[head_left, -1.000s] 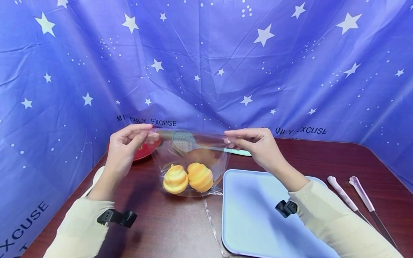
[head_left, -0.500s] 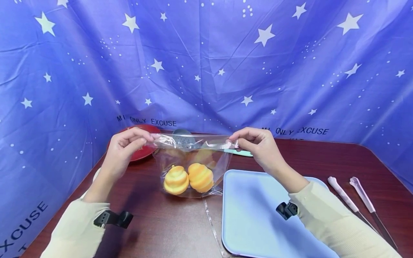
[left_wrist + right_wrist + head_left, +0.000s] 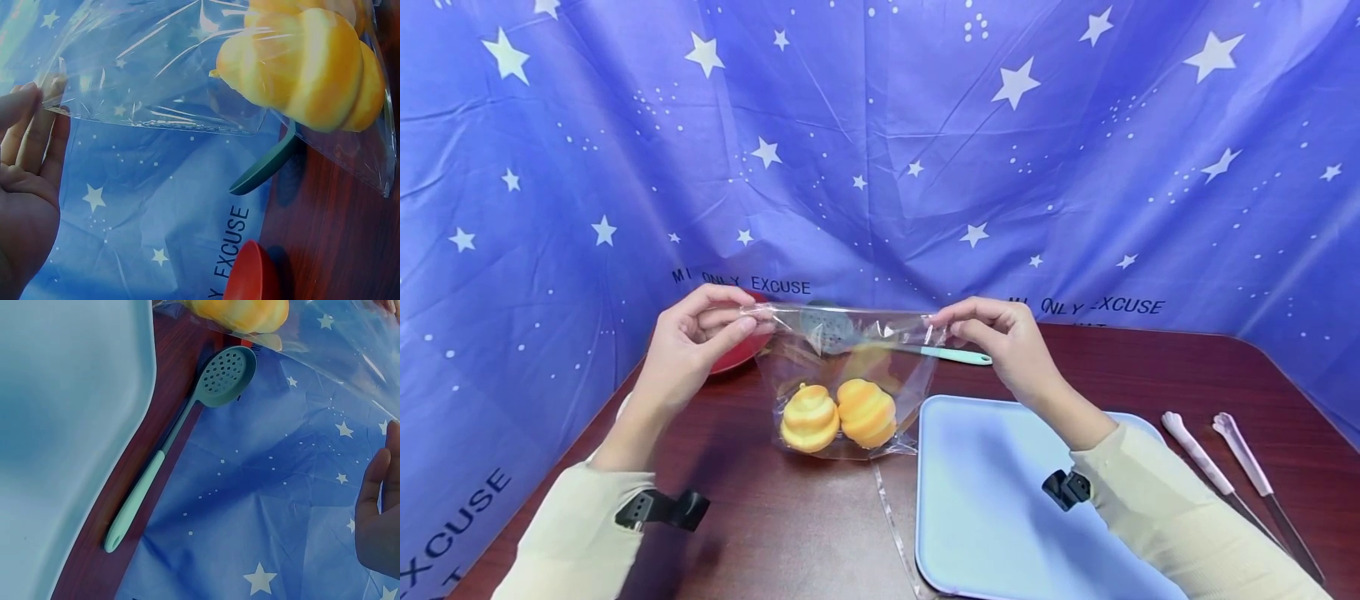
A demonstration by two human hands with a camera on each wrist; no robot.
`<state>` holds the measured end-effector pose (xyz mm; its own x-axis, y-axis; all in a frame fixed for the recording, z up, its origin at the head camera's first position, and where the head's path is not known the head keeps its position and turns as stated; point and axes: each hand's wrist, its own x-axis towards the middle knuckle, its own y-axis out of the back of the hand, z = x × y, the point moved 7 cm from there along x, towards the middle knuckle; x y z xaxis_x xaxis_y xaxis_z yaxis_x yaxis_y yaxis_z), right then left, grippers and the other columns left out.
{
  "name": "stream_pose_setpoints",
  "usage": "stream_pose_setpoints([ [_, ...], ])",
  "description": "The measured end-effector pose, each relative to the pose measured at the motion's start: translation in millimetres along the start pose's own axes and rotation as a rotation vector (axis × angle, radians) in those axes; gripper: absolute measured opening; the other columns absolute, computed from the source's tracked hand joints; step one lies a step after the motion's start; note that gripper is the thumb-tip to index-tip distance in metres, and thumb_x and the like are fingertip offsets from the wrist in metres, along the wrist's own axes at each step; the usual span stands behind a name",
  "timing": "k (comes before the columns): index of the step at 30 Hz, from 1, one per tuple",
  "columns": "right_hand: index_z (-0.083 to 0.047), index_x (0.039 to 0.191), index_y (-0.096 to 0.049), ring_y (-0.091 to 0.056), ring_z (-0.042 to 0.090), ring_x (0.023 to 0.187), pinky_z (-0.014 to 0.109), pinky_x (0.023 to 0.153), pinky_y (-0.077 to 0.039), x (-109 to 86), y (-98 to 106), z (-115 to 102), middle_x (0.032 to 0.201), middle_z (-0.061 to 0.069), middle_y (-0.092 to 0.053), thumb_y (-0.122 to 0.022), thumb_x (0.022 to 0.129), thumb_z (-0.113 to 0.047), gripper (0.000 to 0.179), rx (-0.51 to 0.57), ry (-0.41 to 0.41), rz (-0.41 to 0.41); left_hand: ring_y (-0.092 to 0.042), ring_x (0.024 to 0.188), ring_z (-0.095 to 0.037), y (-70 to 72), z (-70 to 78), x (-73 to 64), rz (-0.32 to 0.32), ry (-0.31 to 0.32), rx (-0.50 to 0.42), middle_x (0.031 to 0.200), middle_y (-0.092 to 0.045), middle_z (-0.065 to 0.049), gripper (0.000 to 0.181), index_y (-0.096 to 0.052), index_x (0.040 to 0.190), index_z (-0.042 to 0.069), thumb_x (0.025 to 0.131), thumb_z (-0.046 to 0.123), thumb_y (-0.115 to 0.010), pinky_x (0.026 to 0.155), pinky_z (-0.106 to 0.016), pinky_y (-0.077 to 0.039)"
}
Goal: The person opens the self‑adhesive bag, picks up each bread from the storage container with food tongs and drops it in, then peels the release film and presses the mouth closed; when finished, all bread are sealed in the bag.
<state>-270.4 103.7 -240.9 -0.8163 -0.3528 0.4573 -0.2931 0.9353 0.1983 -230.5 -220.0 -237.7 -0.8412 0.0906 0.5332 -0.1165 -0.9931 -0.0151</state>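
A clear plastic bag (image 3: 857, 333) stands upright on the table, its top edge stretched between both hands. Two yellow-orange swirled, bun-shaped pieces, one on the left (image 3: 809, 418) and one on the right (image 3: 867, 414), sit side by side at its bottom. My left hand (image 3: 688, 346) pinches the upper left corner between thumb and fingers; the left wrist view shows the film (image 3: 156, 75) running from these fingers (image 3: 37, 140). At the upper right corner my right hand (image 3: 1007, 342) pinches the rim with thumb and index finger. In the right wrist view that hand (image 3: 382, 506) is cut off by the frame edge.
A light-blue tray (image 3: 992, 483) lies right of the bag. Behind the bag is a green slotted spoon (image 3: 225, 375), and at back left a red dish (image 3: 737, 354). Two knives with pale handles (image 3: 1197, 450) lie far right. A starry curtain (image 3: 880, 167) hangs behind the table.
The bag's top band tipped toward me, showing a shiny strip, and has since risen again. My left fingers have spread and shifted slightly on the corner. The buns hardly moved.
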Motion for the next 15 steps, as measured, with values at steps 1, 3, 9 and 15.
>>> stream_pose_setpoints([
  [1, 0.005, 0.103, -0.075, -0.070, 0.014, 0.085, 0.029, 0.078, -0.059, -0.2, -0.4, 0.0, 0.096, 0.001, -0.077, -0.062, 0.095, 0.002, 0.016, -0.004, 0.001, 0.002, -0.076, 0.092, -0.023, 0.1, 0.0, 0.2, -0.001, -0.004, -0.007, 0.101, -0.077, -0.012, 0.022, -0.064, 0.112, -0.006, 0.094, -0.017, -0.060, 0.089, -0.032, -0.056],
  [3, 0.003, 0.105, -0.076, -0.071, 0.014, 0.086, 0.028, 0.077, -0.059, -0.7, -0.7, 0.8, 0.096, 0.001, -0.077, -0.070, 0.093, -0.002, 0.014, -0.035, -0.005, 0.010, -0.076, 0.091, -0.023, 0.3, 0.0, 0.6, 0.002, -0.017, -0.010, 0.101, -0.077, -0.011, 0.026, -0.063, 0.115, -0.005, 0.094, -0.018, -0.059, 0.090, -0.030, -0.056],
  [9, 0.001, 0.106, -0.076, -0.074, 0.013, 0.083, 0.026, 0.072, -0.059, -1.1, -1.4, 0.4, 0.095, 0.002, -0.077, -0.081, 0.085, -0.002, 0.022, -0.119, -0.013, 0.058, -0.076, 0.089, -0.021, 1.1, -0.1, 2.0, 0.028, -0.060, 0.002, 0.102, -0.077, -0.012, 0.032, -0.062, 0.122, -0.007, 0.093, -0.019, -0.059, 0.088, -0.029, -0.057],
  [15, 0.003, 0.103, -0.076, -0.073, 0.010, 0.081, 0.023, 0.072, -0.058, -0.2, -2.4, -4.4, 0.095, 0.009, -0.077, -0.080, 0.085, 0.002, 0.019, -0.138, 0.035, 0.113, -0.076, 0.088, -0.019, 1.8, -2.4, 2.6, 0.067, -0.069, 0.015, 0.103, -0.077, -0.010, 0.031, -0.063, 0.124, -0.008, 0.094, -0.017, -0.059, 0.085, -0.027, -0.058],
])
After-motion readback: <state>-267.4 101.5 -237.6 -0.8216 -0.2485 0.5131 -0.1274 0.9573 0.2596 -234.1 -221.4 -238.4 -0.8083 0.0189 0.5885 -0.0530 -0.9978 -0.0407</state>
